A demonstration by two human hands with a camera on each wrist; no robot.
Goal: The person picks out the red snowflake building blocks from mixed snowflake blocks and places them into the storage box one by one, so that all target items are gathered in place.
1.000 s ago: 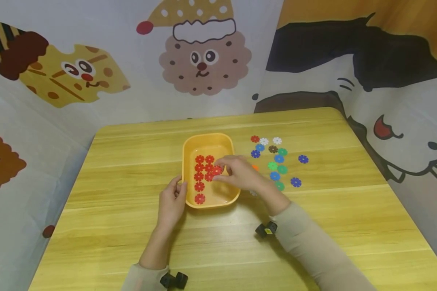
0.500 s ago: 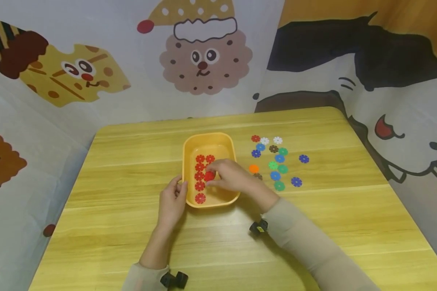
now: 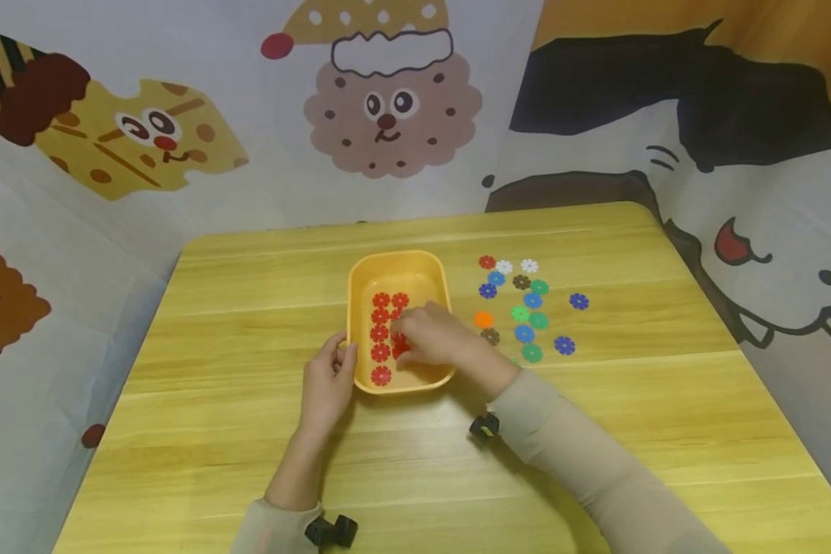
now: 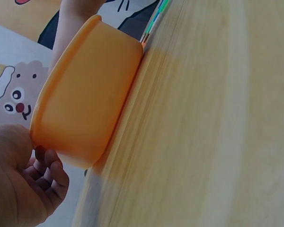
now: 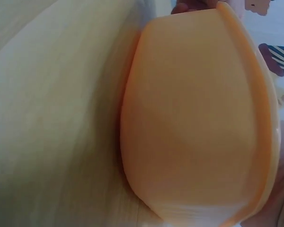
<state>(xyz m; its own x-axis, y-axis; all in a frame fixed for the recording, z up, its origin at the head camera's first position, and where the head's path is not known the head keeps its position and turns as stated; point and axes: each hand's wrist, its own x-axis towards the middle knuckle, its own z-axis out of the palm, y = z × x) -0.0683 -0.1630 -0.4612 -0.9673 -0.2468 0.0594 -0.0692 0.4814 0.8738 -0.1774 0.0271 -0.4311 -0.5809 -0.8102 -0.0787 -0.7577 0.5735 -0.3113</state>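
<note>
A yellow-orange plastic tray rests on the table. Inside it, red snowflake discs form a full left column and a partly covered second one. My left hand grips the tray's left wall near the front; in the left wrist view its fingers curl beside the tray's outside. Over the right wall reaches my right hand, thumb and fingertips down at a red disc in the second column. That disc is partly hidden by the fingers, and the right wrist view shows mainly the tray's outer wall.
To the right of the tray lie loose snowflake discs in several colours, among them an orange disc, a green disc and a dark blue disc. A cartoon-printed cloth stands behind the wooden table.
My right hand has carried a red disc left and then down toward the front of the second column. The orange and brown loose discs have come into sight. The left hand stays put.
</note>
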